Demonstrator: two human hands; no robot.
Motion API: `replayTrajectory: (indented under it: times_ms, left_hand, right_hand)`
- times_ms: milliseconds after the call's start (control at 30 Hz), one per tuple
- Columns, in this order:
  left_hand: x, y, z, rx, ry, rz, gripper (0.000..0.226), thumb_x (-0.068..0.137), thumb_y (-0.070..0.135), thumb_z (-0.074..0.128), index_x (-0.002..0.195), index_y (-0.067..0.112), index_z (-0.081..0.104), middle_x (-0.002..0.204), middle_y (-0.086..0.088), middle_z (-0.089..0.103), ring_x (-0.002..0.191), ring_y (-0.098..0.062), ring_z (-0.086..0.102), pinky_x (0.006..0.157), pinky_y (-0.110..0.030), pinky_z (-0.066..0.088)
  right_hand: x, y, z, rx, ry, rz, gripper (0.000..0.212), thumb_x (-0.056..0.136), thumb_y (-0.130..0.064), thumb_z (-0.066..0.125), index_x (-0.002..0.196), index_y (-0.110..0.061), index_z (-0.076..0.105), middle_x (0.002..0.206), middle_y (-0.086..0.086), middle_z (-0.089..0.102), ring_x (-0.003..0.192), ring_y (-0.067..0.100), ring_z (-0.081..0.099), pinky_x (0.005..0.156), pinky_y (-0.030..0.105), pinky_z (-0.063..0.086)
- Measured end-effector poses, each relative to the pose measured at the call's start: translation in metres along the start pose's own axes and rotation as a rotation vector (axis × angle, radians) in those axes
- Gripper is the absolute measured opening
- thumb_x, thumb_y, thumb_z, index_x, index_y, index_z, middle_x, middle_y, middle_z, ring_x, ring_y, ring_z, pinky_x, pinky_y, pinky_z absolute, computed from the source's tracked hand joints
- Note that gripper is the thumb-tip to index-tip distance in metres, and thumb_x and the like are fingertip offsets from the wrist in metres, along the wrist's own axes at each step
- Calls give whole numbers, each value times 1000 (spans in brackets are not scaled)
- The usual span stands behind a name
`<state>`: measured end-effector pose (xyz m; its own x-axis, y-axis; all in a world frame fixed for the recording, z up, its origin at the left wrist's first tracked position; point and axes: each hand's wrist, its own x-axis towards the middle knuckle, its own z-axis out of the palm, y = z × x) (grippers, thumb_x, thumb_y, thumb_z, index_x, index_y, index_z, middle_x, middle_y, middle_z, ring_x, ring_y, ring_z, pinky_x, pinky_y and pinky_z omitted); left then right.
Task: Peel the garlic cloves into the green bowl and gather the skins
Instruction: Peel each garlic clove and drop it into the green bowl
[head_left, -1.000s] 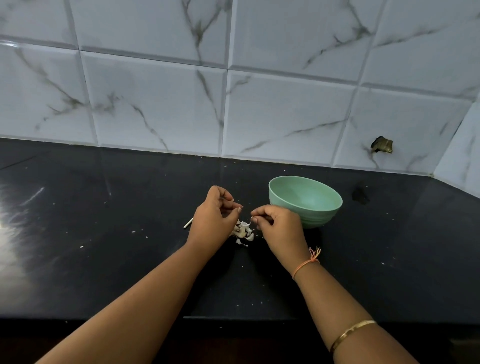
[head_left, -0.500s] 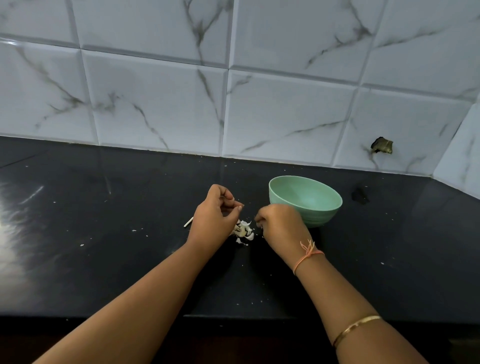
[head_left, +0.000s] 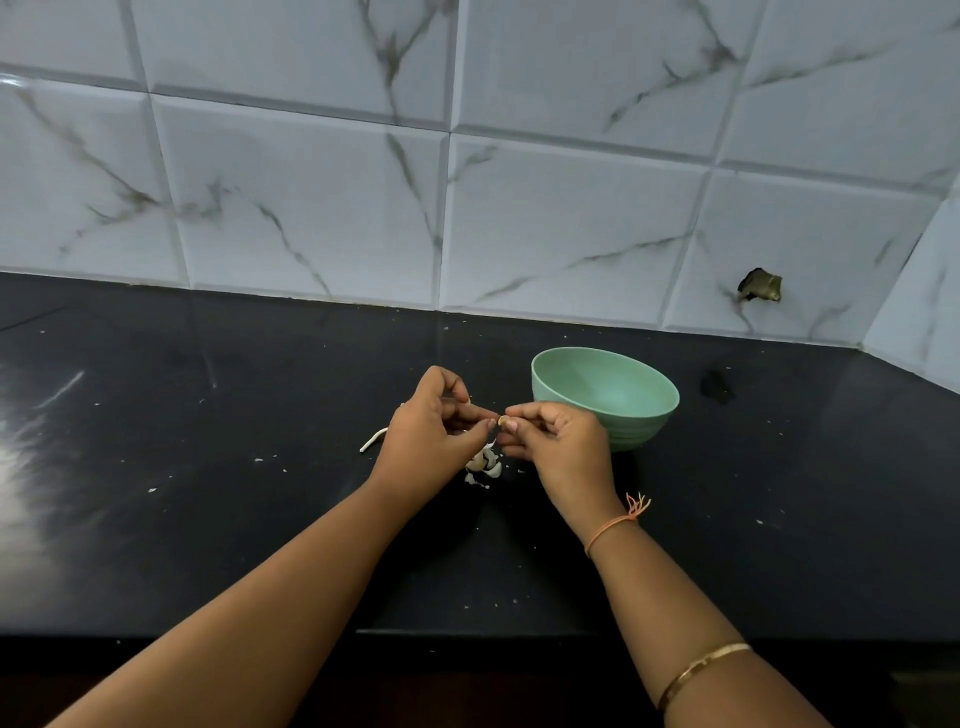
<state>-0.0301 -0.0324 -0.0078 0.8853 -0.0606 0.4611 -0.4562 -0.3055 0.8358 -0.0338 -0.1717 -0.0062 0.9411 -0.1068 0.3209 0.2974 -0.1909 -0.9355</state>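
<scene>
Gold in colour, a bangle (head_left: 701, 673) circles the right forearm nearest the camera, and farther up an orange thread (head_left: 618, 522) is tied at the wrist. Both arms reach out over a black countertop (head_left: 208, 519) flecked with pale crumbs. A small heap of white skins (head_left: 483, 465) lies on it just under the hands. Above the heap, the left hand (head_left: 431, 431) and right hand (head_left: 558, 441) meet with fingers curled, their thumbs and forefingers pinching a small garlic clove (head_left: 503, 422) between them. A thin white stalk (head_left: 374, 440) lies just left of the left hand. The green bowl (head_left: 605, 397) stands upright just behind the right hand. Beyond rises a marbled tiled wall (head_left: 311, 182) with a dark hole (head_left: 760, 286).
</scene>
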Motion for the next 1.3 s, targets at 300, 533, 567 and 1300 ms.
replayTrajectory:
  times_ms: [300,533,567,1300]
  left_hand:
    - [-1,3,0,-13,5,-4,34,81,9,72,84,19,39,76,8,73,65,2,66,55,-8,44]
    - [-1,3,0,-18,-14,-24,35,81,4,70,83,17,37,75,3,71,61,4,64,56,-9,46]
    - [-1,3,0,-17,-19,-29,36,82,2,69,82,17,36,75,2,71,60,4,63,55,-9,46]
    - [2,-2,2,18,146,-63,36,82,4,66,80,19,33,79,-9,68,67,-9,59,57,-12,46]
  right_hand:
    - [-1,1,0,-57,-10,-18,11,86,2,59,90,-4,67,74,6,68,61,9,68,63,21,57]
    - [-1,0,0,-36,-36,0,9,85,5,59,89,1,66,68,3,66,55,2,65,59,15,54]
    - [-1,1,0,-36,-41,1,9,84,5,59,90,2,66,68,3,66,55,3,65,59,15,54]
    - [-3,-3,-1,156,-58,-39,24,88,4,55,85,-18,65,74,1,64,63,4,59,57,14,48]
